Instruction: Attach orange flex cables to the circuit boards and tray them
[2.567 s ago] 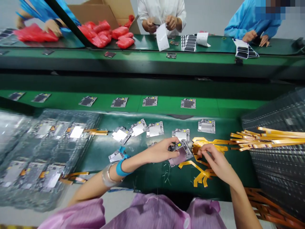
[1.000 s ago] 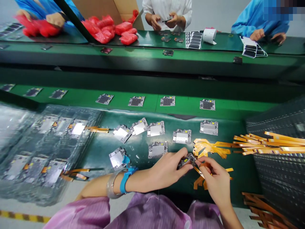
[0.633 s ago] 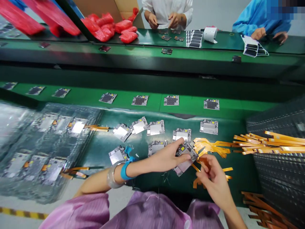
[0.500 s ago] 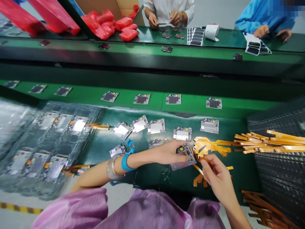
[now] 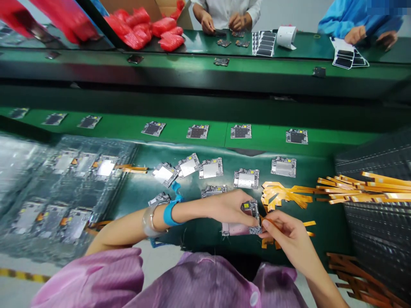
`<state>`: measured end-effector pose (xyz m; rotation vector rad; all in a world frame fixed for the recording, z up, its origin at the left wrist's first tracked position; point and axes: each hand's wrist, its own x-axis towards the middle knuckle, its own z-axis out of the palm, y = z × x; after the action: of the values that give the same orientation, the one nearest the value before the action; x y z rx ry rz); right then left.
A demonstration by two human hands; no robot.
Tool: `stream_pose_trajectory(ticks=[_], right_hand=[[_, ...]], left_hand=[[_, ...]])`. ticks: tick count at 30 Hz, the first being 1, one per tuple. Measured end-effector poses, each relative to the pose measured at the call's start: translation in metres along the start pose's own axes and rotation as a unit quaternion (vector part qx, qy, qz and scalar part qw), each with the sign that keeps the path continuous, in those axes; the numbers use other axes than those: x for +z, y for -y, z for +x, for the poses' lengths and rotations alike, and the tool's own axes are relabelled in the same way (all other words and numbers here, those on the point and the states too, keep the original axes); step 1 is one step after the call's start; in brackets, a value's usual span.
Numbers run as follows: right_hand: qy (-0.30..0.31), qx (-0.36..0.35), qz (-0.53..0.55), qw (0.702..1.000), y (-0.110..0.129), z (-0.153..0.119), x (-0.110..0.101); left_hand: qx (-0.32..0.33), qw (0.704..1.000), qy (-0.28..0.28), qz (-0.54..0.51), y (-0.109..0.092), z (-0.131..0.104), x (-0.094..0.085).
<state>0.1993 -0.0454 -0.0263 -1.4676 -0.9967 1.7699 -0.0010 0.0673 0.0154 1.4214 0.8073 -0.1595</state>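
Evidently, the left hand [image 5: 236, 207] grips the circuit board [image 5: 237, 229] over the table [image 5: 136, 194]; the right hand [image 5: 287, 231] pinches an orange ribbon [image 5: 269, 221] at its right edge. Presumably light, stiff and fragile (components exposed), it is best held by its rim.

red bags [image 5: 138, 36] near cardboard box [image 5: 160, 6] | curled white sheet [image 5: 285, 37] | yellow-black floor tape [image 5: 24, 275]

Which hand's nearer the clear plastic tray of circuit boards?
Left hand, holding a circuit board right of the tray. The right hand is farther right, beside that board's edge.
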Motion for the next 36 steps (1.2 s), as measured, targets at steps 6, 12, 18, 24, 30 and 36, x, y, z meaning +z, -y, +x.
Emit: stream_pose_trajectory(ticks=[6, 12, 18, 24, 30, 36], right_hand=[[0.061, 0.025, -0.049, 0.997, 0.004, 0.0, -0.004], [0.036, 0.023, -0.019, 0.999, 0.009, 0.001, -0.001], [0.028, 0.017, 0.014, 0.999, 0.005, -0.003, 0.001], [0.034, 0.004, -0.023, 0.999, 0.008, -0.011, 0.0], [0.061, 0.027, -0.036, 0.997, 0.013, -0.011, -0.002], [0.055, 0.018, -0.044, 0.997, 0.011, -0.014, 0.001]], left_hand=[[0.018, 1.0, 0.018, 0.008, 0.004, 0.001, 0.002], [0.008, 1.0, 0.03, -0.001, 0.0, -0.002, -0.001], [0.021, 0.999, 0.026, -0.005, 0.003, -0.002, 0.001], [0.045, 0.998, 0.038, 0.012, 0.007, 0.0, 0.005], [0.037, 0.998, 0.047, 0.008, 0.003, 0.001, 0.006], [0.038, 0.998, 0.055, -0.013, 0.001, -0.001, 0.008]])
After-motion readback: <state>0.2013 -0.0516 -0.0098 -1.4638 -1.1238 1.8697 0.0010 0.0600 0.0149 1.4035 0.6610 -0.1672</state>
